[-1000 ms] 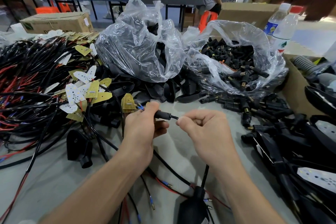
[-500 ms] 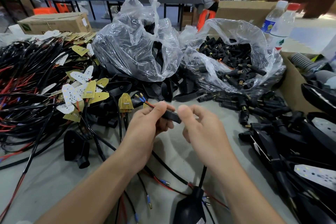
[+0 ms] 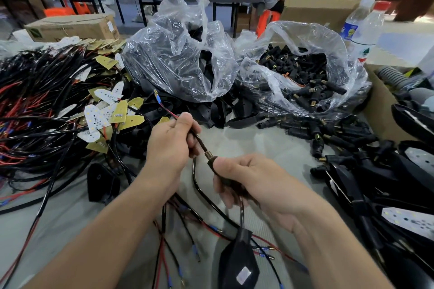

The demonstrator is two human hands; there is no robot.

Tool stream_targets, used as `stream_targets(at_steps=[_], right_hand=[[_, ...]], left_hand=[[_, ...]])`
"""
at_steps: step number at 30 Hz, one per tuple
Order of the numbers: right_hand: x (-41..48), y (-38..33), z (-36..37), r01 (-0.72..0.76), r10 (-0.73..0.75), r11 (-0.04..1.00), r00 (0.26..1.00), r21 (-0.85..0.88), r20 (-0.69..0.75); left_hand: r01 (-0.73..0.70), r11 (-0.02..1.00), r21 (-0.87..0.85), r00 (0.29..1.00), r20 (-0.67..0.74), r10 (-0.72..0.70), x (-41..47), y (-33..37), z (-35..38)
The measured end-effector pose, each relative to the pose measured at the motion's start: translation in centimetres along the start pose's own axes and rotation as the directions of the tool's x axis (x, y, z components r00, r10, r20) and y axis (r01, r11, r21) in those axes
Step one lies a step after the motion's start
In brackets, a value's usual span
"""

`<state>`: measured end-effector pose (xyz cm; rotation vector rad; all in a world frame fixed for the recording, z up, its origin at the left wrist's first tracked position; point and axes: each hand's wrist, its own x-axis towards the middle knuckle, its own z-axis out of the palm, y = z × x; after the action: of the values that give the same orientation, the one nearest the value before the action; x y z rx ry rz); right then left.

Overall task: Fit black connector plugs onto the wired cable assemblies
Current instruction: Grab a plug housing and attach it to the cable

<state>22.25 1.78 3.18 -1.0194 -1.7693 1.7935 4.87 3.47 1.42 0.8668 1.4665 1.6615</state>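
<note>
We pinch cable (image 3: pixel 198 139) in left hand (image 3: pixel 171 145) fingers; right hand (image 3: pixel 253 180) fingers wrap black connector plug (image 3: pixel 212 165), brass collar (image 3: pixel 207 155) toward left hand, both on near side of plug bag (image 3: pixel 333 42). Best: pull cable taut, slide plug straight, no kinking.

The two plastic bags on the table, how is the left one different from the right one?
The left bag stands taller, its top bunched upward; the right bag slumps lower with its mouth wide open. The right bag shows small black plugs with brass ends; the left bag holds bigger, flatter black pieces, seen mostly through the plastic. Both are clear, crinkly plastic.
</note>
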Motion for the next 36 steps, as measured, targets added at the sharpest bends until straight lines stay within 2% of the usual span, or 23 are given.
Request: stream_targets(at_steps=[4, 9, 12, 14, 15, 17, 19, 21, 23, 25, 29, 31, 34, 36], right_hand=[[-0.4, 0.0, 0.1, -0.028, 0.047, 0.994, 0.981, -0.103, 0.186], [-0.3, 0.5, 0.5, -0.048, 0.101, 0.976, 0.965, -0.214, 0.243], [-0.5, 0.5, 0.4, -0.053, 0.094, 0.986, 0.959, -0.155, 0.269], [-0.4, 0.4, 0.3, -0.016, 0.025, 0.999, 0.980, -0.046, 0.199], [-0.2, 0.4, 0.3, 0.020, -0.024, 0.999, 0.993, 0.040, 0.113], [0.7, 0.6, 0.0, 0.116, -0.076, 0.957, 0.985, 0.267, -0.153], [1.4, 0.8, -0.7, 0.203, -0.025, 0.884, 0.920, 0.421, -0.392], [1.8, 0.9, -1.4, 0.248, 0.055, 0.858, 0.827, 0.450, -0.560], [1.9, 1.1, -2.0, 0.281, 0.109, 0.846, 0.740, 0.453, -0.663], [1.8, 1.2, -2.3, 0.313, 0.108, 0.848, 0.688, 0.428, -0.717], [1.5, 1.1, -2.4, 0.341, 0.022, 0.880, 0.667, 0.331, -0.744], [1.3, 1.0, -2.7, 0.338, 0.010, 0.878, 0.694, 0.338, -0.720], [0.9, 1.0, -3.5, 0.309, 0.027, 0.846, 0.790, 0.435, -0.613], [0.7, 1.1, -4.1, 0.290, 0.005, 0.848, 0.833, 0.443, -0.554]], left_hand=[[0.110, 0.961, -0.253, 0.987, -0.088, -0.136, 0.8, 1.2, -0.2], [0.088, 0.928, -0.362, 0.989, -0.079, -0.124, 0.4, 2.0, 0.2], [0.098, 0.887, -0.451, 0.985, -0.081, -0.150, 0.9, 2.4, -0.6], [0.171, 0.866, -0.469, 0.984, 0.044, -0.170, 1.1, 2.5, -1.2], [0.225, 0.866, -0.446, 0.974, 0.132, -0.185, 0.9, 2.6, -1.3], [0.294, 0.906, -0.306, 0.938, 0.275, -0.211, 0.3, 2.3, -1.2], [0.272, 0.961, -0.045, 0.890, 0.393, -0.233, -0.2, 1.8, 0.5], [0.229, 0.951, 0.206, 0.817, 0.490, -0.303, -1.1, 1.5, 1.9], [0.123, 0.952, 0.280, 0.774, 0.573, -0.269, -1.8, 0.8, 2.2], [0.033, 0.974, 0.222, 0.735, 0.655, -0.174, -2.6, -0.2, 1.8], [0.103, 0.979, 0.173, 0.816, 0.548, -0.183, -3.0, -1.2, 2.0], [0.106, 0.973, 0.203, 0.785, 0.584, -0.207, -2.9, -0.9, 2.0], [0.140, 0.973, 0.182, 0.721, 0.655, -0.226, -2.7, -1.0, 1.1], [0.176, 0.972, 0.155, 0.726, 0.646, -0.235, -2.3, -1.0, 0.8]])
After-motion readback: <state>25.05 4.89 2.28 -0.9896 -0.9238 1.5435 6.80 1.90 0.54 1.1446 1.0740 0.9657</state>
